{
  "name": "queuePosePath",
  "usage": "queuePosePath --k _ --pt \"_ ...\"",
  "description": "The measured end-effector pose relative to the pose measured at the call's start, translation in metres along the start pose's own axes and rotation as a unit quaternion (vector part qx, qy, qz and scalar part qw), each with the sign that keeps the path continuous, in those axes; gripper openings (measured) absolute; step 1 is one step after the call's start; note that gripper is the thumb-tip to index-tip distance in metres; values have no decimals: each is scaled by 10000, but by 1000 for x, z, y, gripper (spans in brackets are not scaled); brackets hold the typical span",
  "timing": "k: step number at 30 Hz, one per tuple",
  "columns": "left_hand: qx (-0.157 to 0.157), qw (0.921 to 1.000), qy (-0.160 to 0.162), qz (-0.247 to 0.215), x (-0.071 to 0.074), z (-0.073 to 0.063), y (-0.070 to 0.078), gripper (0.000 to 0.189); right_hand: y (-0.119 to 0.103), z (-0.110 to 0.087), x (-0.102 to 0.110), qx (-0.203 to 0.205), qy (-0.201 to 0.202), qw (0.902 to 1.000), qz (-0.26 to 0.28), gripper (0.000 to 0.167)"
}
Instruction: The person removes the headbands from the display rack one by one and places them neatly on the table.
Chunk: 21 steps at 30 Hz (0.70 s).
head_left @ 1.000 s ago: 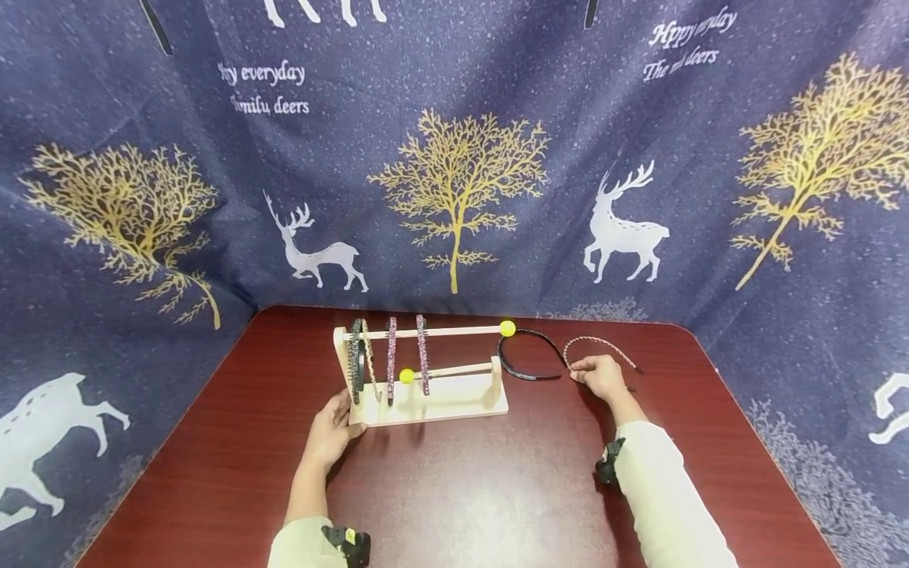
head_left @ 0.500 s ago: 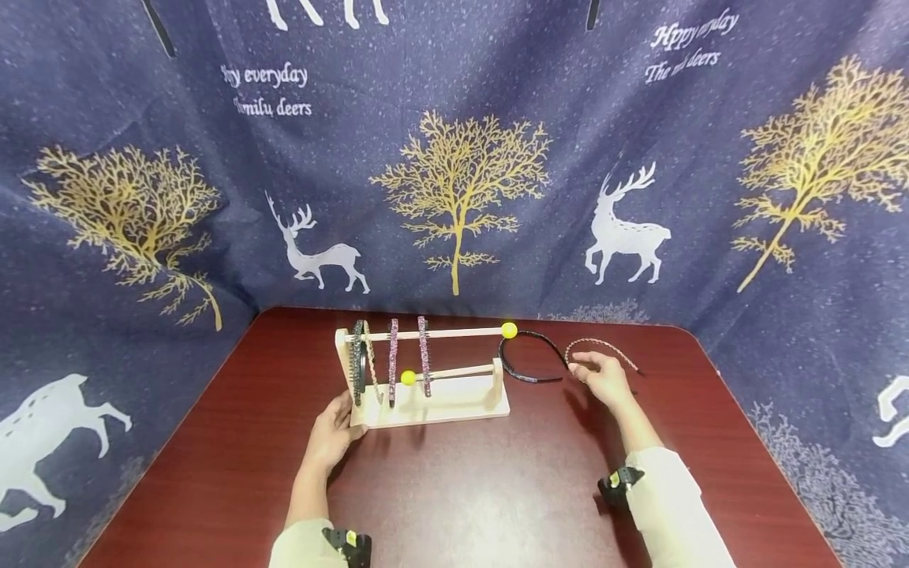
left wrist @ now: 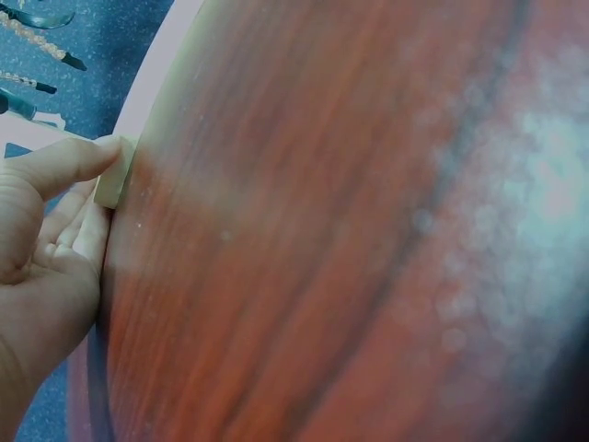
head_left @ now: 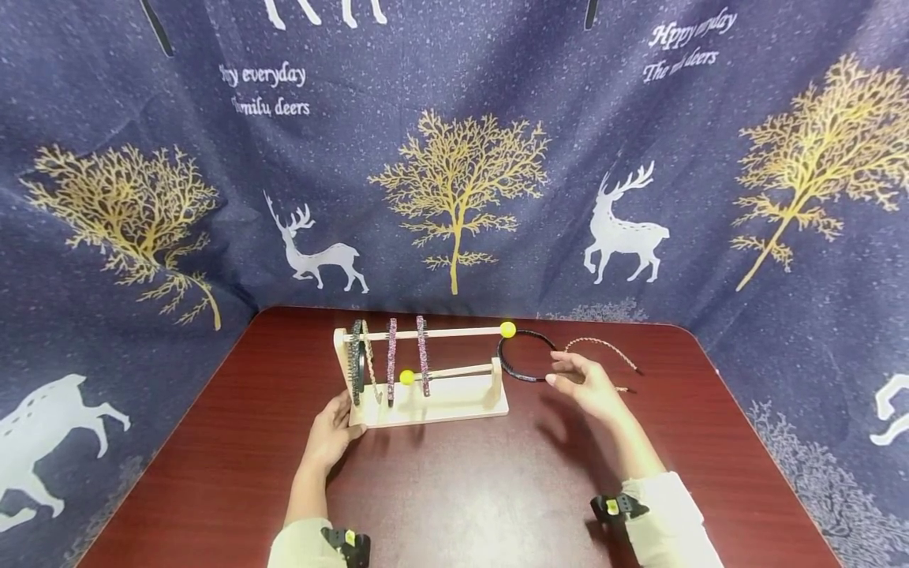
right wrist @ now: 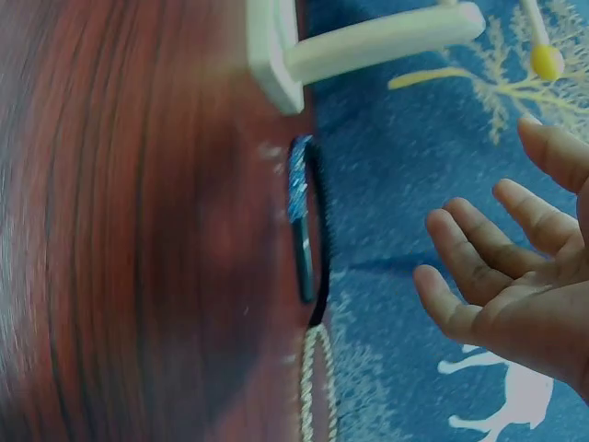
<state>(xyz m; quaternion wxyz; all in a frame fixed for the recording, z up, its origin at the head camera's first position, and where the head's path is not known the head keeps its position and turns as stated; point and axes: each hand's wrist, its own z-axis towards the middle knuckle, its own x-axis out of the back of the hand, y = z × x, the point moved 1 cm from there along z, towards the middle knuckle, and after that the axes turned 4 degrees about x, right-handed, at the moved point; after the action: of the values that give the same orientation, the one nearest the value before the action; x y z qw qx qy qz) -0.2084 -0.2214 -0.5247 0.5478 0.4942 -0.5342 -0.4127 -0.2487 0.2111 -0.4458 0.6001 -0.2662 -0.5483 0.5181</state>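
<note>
one rack [head_left: 465,403], two hands [head_left: 330,434] [head_left: 585,386], two loose headbands [head_left: 522,379] [head_left: 604,342]

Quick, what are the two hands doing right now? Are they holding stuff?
Left hand: holding the end of the wooden stand.
Right hand: open, holding nothing, fingers loosely bent near the black headband.

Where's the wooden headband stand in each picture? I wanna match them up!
Head: the wooden headband stand is just left of and below the middle.
Left wrist: a pale corner of it is at the left, above the middle, pinched by the left hand.
Right wrist: one end, with its short post, is at the top.
Shared landmark: the red-brown table, in all three.
</note>
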Motion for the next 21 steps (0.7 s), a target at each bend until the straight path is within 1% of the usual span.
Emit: queuePosePath --k 5,9,12,18,21 --pt "8 10000 -43 -15 0 0 1 73 -16 -7 -9 99 -7 9998 175 50" --pt "-6 10000 -52 40 0 -1 2 73 -25 -11 -21 192 12 9994 296 52" --pt "-41 9999 -37 114 0 -1 3 72 -31 -14 -30 286 29 9984 489 52" --pt "-35 9997 -32 227 0 0 2 72 -38 -19 -49 411 28 9933 1079 49" --pt "-55 9997 -39 219 0 0 1 72 -41 -19 -59 571 -22 9903 1269 49"
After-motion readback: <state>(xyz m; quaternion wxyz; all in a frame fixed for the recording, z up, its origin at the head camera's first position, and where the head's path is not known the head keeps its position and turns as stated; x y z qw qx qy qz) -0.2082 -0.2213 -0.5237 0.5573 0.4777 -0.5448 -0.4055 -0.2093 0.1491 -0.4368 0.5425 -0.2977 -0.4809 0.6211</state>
